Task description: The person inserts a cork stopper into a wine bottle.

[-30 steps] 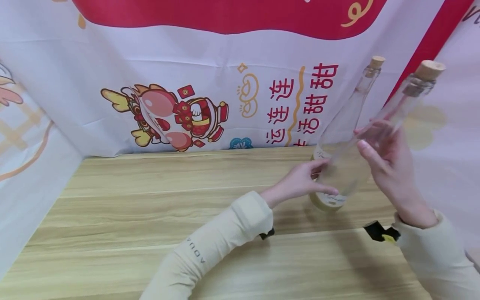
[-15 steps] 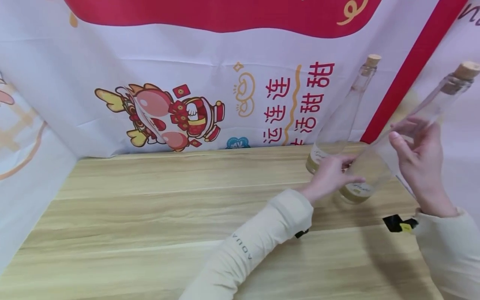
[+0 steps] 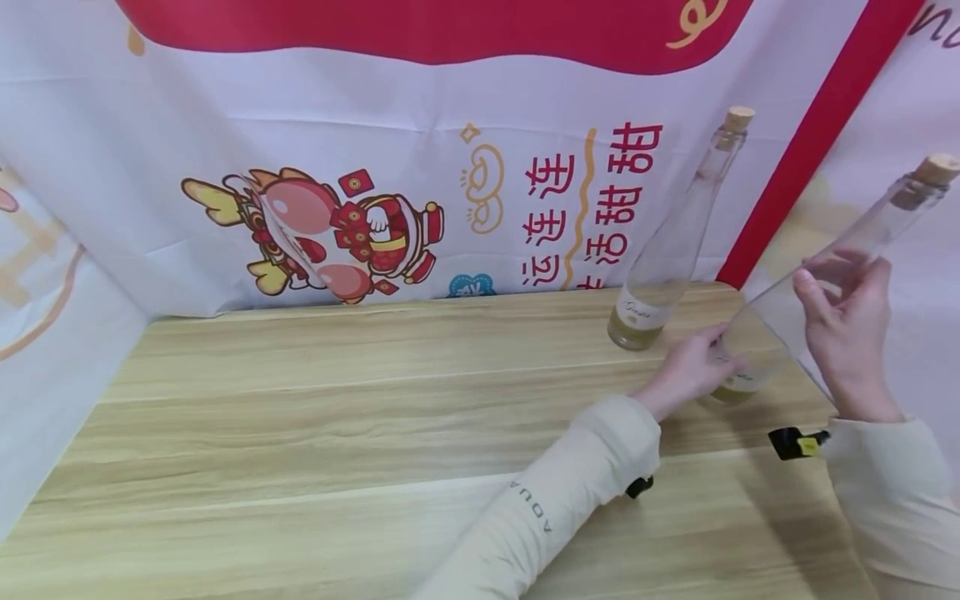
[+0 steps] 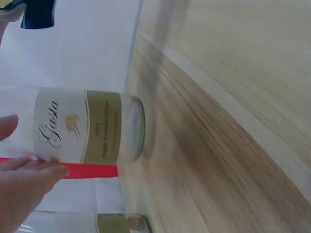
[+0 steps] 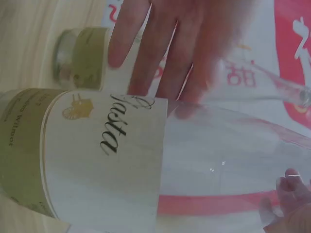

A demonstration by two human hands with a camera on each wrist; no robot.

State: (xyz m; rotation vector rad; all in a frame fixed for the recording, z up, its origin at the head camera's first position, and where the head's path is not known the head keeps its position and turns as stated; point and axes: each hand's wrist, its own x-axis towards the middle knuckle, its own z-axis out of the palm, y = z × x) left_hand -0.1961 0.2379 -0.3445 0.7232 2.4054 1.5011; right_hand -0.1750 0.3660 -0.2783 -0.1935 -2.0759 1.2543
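Observation:
A clear glass wine bottle (image 3: 776, 321) with a cork and a cream-and-gold "Gasta" label (image 4: 63, 126) stands tilted to the right, its base close over the wooden table. My left hand (image 3: 686, 367) holds it low on the body, thumb on one side and fingers on the other. Higher up, at the narrowing shoulder, my right hand (image 3: 855, 337) grips the glass, fingers behind and thumb in front. A matching corked bottle (image 3: 637, 315) stands just left and behind, near the back edge; neither hand touches it.
The wooden table (image 3: 337, 433) meets a white printed cloth (image 3: 300, 108) at the back. Another cloth wall rises close along the right, beside the right hand. A black strap piece with a yellow tag (image 3: 798, 443) sits at the right wrist.
Both hands have carried the held bottle to the right, away from the other bottle, which now shows fully beside it. The view has shifted slightly.

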